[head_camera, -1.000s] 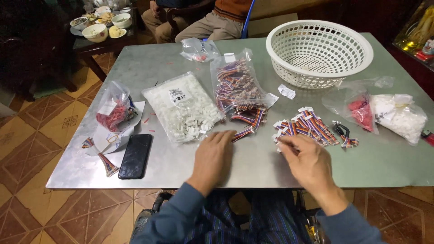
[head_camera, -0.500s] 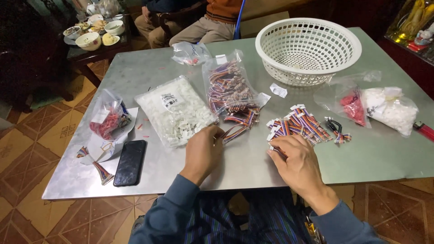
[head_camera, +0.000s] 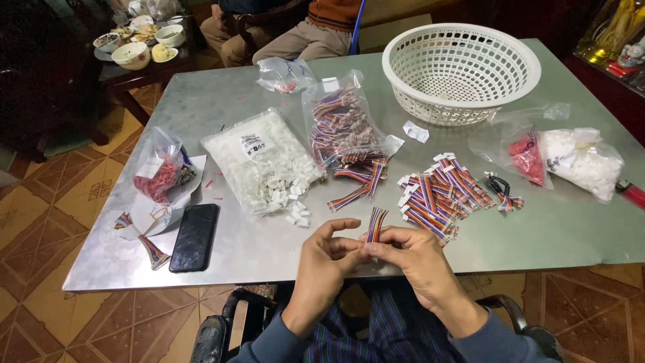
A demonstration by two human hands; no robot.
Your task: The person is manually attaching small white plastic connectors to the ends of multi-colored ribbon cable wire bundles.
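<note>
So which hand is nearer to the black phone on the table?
Left. The left hand is just right of the phone, with bare table between them. The right hand is further right, beyond the left; both pinch a striped wire bundle.

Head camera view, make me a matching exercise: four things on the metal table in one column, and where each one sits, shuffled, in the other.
Things:
1. white basket
2. black phone
3. striped wire bundle
4. bag of white connectors

Places:
A. pinched between the fingers of both hands
B. far right part of the table
C. near left edge, beside a sheet of paper
D. middle left, open end spilling loose pieces

Pairs: 1-B, 2-C, 3-A, 4-D
</note>
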